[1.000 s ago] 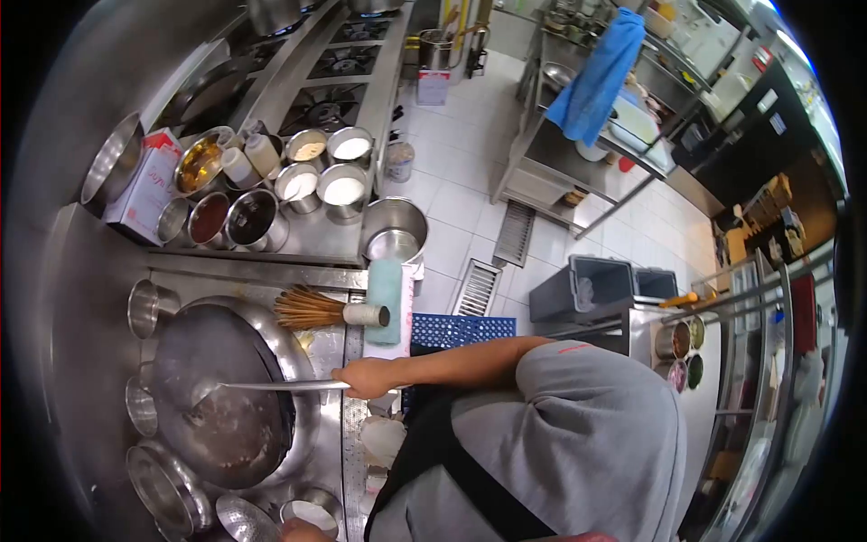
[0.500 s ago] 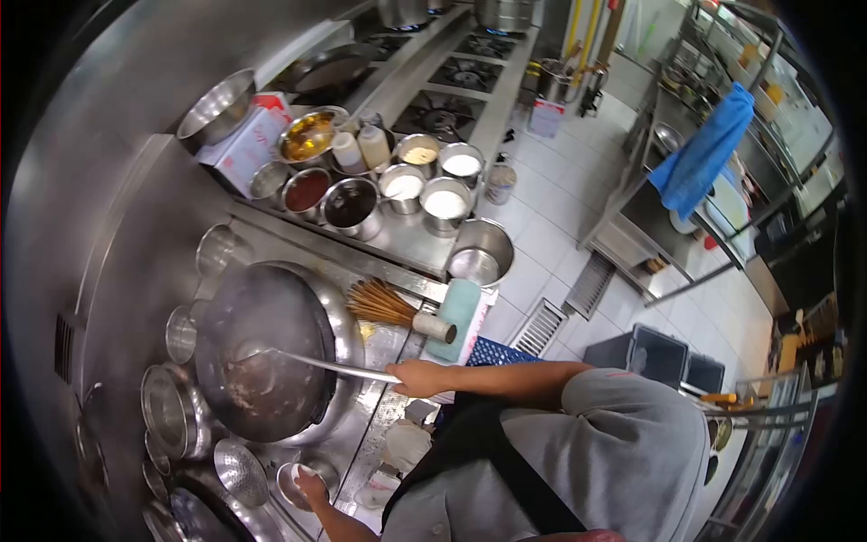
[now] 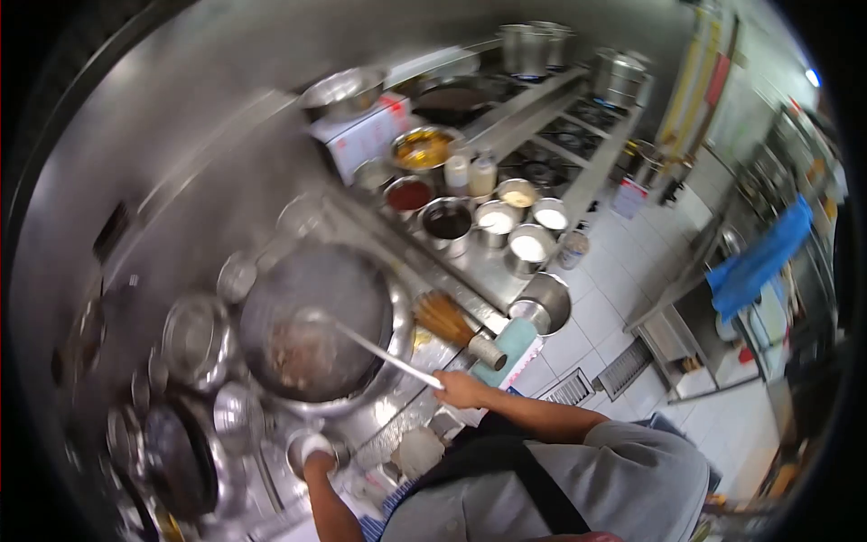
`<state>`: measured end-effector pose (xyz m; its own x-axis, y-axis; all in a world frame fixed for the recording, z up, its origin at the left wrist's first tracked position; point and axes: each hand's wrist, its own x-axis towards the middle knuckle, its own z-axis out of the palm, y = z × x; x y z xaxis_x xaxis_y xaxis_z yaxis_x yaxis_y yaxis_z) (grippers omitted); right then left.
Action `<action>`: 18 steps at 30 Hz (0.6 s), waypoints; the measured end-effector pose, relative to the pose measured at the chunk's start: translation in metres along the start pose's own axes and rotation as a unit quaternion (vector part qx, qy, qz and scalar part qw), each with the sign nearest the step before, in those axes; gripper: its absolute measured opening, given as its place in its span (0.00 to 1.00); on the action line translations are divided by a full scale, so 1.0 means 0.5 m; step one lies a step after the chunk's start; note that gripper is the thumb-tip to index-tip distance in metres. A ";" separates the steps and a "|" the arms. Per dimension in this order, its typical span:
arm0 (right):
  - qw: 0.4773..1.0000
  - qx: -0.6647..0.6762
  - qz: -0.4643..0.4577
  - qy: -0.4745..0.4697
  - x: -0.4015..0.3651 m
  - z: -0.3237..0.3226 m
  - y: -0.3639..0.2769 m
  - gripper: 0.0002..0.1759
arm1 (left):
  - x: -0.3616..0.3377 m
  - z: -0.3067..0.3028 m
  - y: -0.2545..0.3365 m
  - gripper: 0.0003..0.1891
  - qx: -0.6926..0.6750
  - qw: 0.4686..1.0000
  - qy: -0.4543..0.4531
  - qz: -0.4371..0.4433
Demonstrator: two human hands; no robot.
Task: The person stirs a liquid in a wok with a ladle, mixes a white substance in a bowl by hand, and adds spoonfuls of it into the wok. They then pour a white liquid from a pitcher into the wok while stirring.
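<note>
While right hand [image 3: 461,389] clasps a ladle [image 3: 379,352] in the wok [image 3: 336,282] (brownish residue), left hand's [image 3: 312,447] grip is unclear

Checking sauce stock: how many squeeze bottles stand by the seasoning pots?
2. One squeeze bottle stands beside the bowl of yellow liquid; the second bottle is right next to it. Blur may hide others.

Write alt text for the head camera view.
A person's right hand holds a long-handled ladle with its bowl in a dark wok on a steel kitchen range. The left hand is by the wok's near rim, on something white. Steel pots of sauces stand beyond the wok.
</note>
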<state>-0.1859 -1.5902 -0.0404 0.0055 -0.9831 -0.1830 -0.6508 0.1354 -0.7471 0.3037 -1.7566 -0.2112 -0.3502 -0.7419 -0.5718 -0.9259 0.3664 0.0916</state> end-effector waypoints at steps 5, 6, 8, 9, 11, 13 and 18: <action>0.993 -0.106 0.058 0.007 0.018 0.031 0.059 0.32 | 0.002 0.034 0.000 0.26 -0.073 0.992 0.103 -0.032; 0.995 -0.087 0.032 -0.028 0.020 0.011 0.046 0.30 | -0.016 0.050 0.002 0.28 -0.072 0.987 0.118 -0.084; 0.998 0.063 0.011 -0.007 0.016 0.024 0.038 0.15 | -0.033 0.080 -0.007 0.31 -0.072 0.969 0.155 -0.176; 0.997 0.074 0.023 -0.011 0.015 0.031 0.029 0.12 | -0.113 -0.038 0.107 0.37 -0.172 0.939 0.206 -0.213; 0.992 0.113 0.058 -0.017 0.012 0.032 0.002 0.10 | -0.114 -0.062 0.123 0.36 -0.288 0.921 0.191 -0.179; 0.985 0.144 0.086 -0.037 0.019 0.026 -0.002 0.09 | -0.094 -0.033 0.114 0.32 -0.291 0.922 0.230 -0.112; 0.985 0.137 0.092 -0.045 0.021 0.022 -0.020 0.09 | -0.125 -0.064 0.093 0.22 -0.152 0.988 -0.014 -0.018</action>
<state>-0.1710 -1.6004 -0.0417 -0.0172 -0.9256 -0.3780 -0.4184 0.3501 -0.8381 0.2779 -1.7111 -0.1450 -0.3170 -0.7340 -0.6006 -0.9386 0.1520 0.3096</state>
